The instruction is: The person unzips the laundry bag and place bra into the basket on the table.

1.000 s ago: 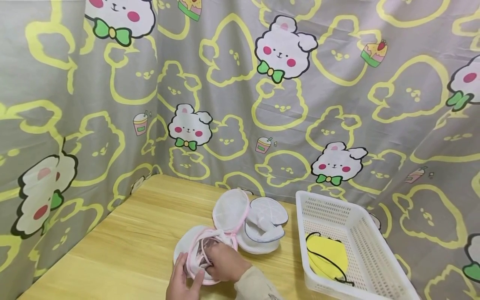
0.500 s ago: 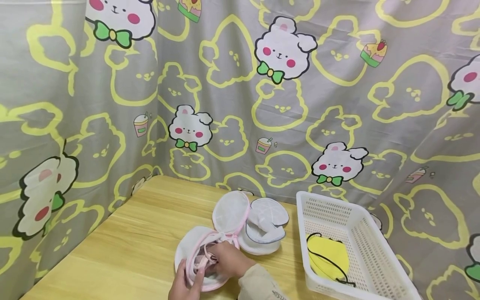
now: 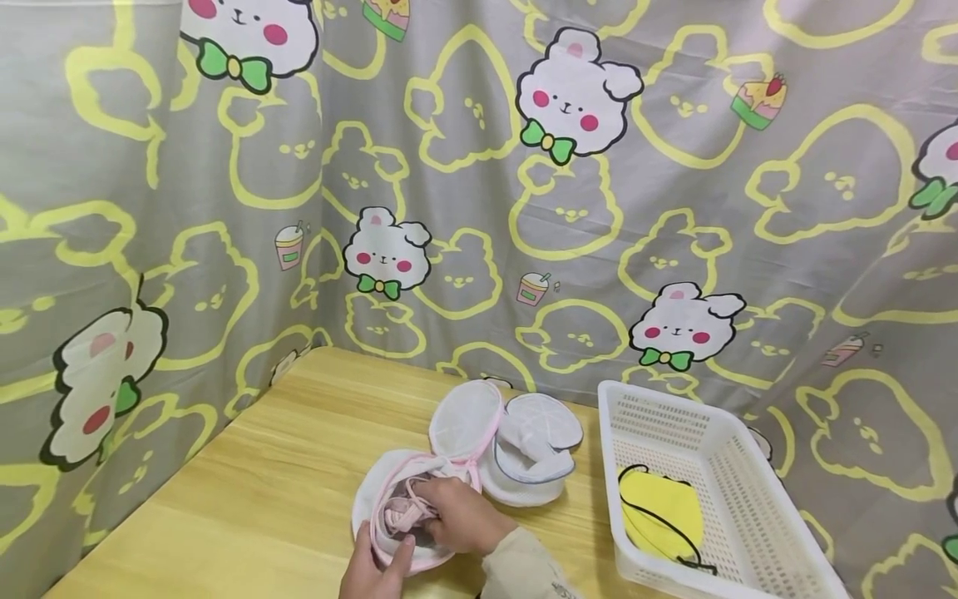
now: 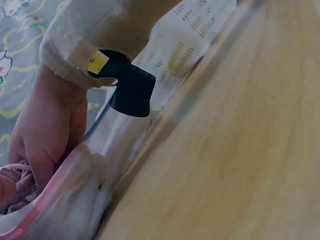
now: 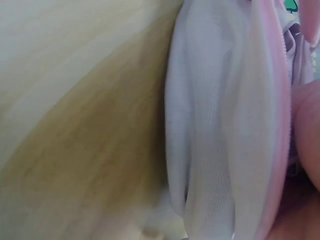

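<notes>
A round white mesh laundry bag with pink zip trim sits on the table, its mouth towards me and its round lid folded back. My left hand grips the near left rim, thumb over the edge and fingers outside. My right hand reaches in from the right, fingers curled into a bundled pink garment with thin straps. In the left wrist view, the right hand dips behind the pink zip edge, its fingertips hidden. The right wrist view shows the bag's side close up.
A second mesh bag with blue-grey trim stands open right behind the first. To the right is a white perforated basket holding a yellow cloth item with a black cord. Patterned curtains enclose the wooden table.
The pink garment now shows as a fuller bundle in the bag's mouth. My right fingers have shifted slightly over it, while my left hand keeps its grip on the rim.
</notes>
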### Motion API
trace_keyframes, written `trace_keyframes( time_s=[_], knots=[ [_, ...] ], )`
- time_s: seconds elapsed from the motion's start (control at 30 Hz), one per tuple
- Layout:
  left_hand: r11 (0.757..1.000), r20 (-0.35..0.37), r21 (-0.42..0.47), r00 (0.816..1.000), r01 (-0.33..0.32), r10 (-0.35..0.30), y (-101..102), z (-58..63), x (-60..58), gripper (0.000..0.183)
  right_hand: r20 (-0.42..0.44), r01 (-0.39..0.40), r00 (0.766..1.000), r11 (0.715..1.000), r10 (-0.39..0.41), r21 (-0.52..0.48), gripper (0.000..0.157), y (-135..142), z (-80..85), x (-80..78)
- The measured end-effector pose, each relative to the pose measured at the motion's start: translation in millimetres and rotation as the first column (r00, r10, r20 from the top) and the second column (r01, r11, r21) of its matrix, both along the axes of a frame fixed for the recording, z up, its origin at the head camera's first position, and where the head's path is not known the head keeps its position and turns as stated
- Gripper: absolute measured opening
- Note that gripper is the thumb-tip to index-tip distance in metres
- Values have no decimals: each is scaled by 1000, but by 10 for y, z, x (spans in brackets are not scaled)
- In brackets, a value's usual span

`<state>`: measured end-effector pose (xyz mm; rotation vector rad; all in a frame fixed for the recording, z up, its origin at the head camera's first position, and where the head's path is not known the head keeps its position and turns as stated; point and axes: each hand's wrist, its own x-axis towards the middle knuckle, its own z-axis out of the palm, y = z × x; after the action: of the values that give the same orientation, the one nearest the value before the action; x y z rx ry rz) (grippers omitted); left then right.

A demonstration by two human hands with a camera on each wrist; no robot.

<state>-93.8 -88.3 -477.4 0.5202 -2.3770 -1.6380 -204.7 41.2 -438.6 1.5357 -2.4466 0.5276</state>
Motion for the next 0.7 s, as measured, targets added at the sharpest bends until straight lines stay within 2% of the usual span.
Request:
trace_keyframes(
  time_s=[0.13, 0.37, 0.5, 0.7],
  knots=[
    [1000, -6, -24, 1000, 5, -6, 8, 6, -2, 80, -4, 1, 1000, 1000, -1, -2, 33, 19, 37, 17],
    [1000, 54, -27, 998, 16, -14, 8, 2, -28, 90, -19, 34, 999, 999, -34, -13, 31, 64, 68, 27],
    [999, 62, -35, 998, 21, -19, 1, -17, -38, 91, -28, 38, 999, 999, -39, -20, 30, 87, 70, 32],
    [999, 21, -49, 1000, 13, -12, -8, -49, -31, 90, -53, 22, 998, 999, -25, -48, 30, 114, 96, 27]
  ],
)
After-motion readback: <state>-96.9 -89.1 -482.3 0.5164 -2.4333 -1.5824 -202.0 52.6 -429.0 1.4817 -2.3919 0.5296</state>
